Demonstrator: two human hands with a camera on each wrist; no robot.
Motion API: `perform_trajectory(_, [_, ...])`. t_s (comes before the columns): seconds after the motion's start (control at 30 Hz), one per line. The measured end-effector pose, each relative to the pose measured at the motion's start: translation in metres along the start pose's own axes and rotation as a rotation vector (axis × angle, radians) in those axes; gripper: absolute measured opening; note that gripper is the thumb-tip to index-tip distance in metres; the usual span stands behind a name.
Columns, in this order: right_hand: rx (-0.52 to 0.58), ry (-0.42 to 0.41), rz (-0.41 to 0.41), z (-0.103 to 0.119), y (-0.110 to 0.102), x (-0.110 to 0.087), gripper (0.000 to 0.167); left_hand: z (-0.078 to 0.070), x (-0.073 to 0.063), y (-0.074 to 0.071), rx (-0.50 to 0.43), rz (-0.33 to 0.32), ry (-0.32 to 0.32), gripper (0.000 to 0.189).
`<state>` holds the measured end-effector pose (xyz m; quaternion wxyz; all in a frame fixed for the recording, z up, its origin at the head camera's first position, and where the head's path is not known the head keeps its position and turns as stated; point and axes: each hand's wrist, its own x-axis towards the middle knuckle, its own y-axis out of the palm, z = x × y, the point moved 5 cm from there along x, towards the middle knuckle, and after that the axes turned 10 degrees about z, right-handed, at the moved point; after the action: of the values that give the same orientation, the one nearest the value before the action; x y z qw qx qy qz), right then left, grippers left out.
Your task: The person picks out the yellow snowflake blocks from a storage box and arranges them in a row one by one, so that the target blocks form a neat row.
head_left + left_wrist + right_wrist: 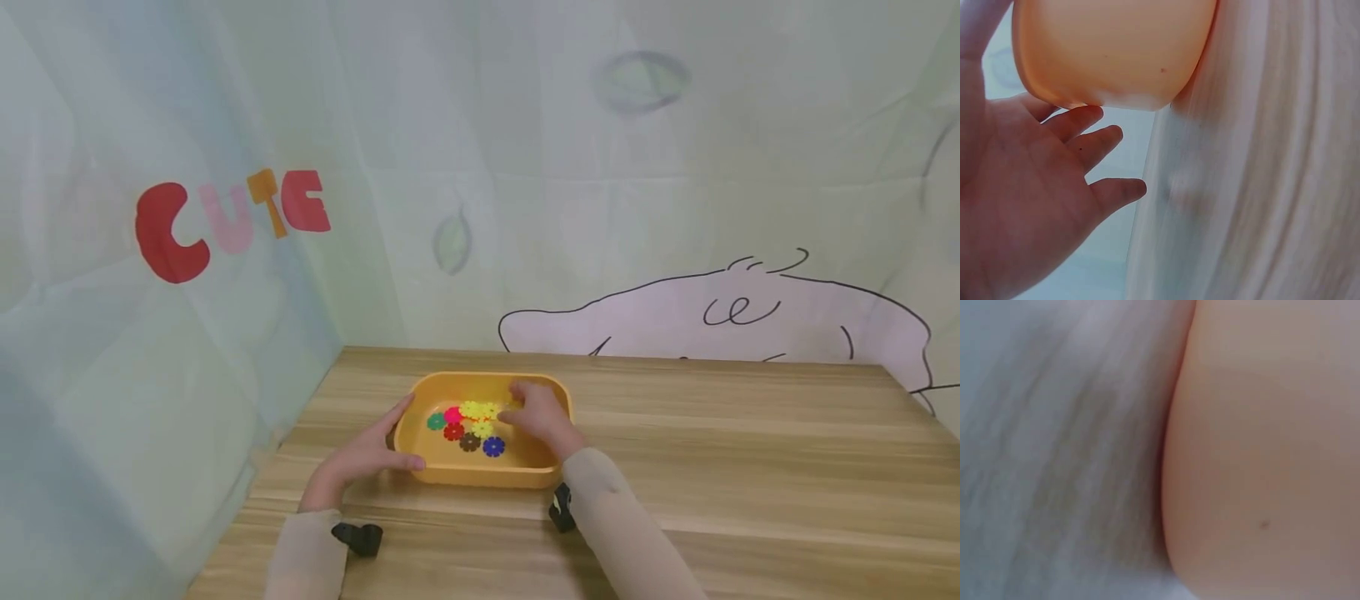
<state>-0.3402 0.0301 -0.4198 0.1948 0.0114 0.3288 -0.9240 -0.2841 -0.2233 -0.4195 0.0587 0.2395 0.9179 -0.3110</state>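
Observation:
A yellow plastic basin stands on the wooden table, holding several snowflake-shaped plastic discs. My left hand spans the basin's left end, its thumb at the front rim and its fingers along the side. In the left wrist view those fingers spread loosely beneath the basin's wall. Inside the basin, at the right, is my right hand, thumb and fingers apart beside the yellow discs. Left and in front lie a green disc, a pink disc, a red disc, a brown disc and a blue disc.
The wooden tabletop extends to the right of the basin. Pale printed cloth hangs behind and at the left, with the letters CUTE on it. Black wrist cameras sit at both cuffs. Only basin wall and table fill the right wrist view.

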Motion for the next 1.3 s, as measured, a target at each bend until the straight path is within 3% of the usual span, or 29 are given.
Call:
perform_trajectory(0.27, [-0.055,0.029,0.026,-0.0003,0.003,0.0006,0.052,0.0007,0.0008,0.0004,-0.029,0.003,-0.002,0.113])
perform_trajectory(0.53, [-0.151,-0.009,0.017,0.0009,0.0031,0.0044,0.046,0.0007,0.0011,0.0003,-0.045,0.007,0.0,0.113])
perform_trajectory(1.07, [-0.193,-0.047,0.036,0.0054,0.0027,0.0017,0.043,0.0047,0.0035,0.0005,-0.057,0.009,0.0,0.113])
perform_trajectory(1.3, [-0.164,-0.012,0.072,0.0012,0.0068,0.0034,0.044,0.0054,0.0027,0.0004,-0.049,0.008,0.007,0.113])
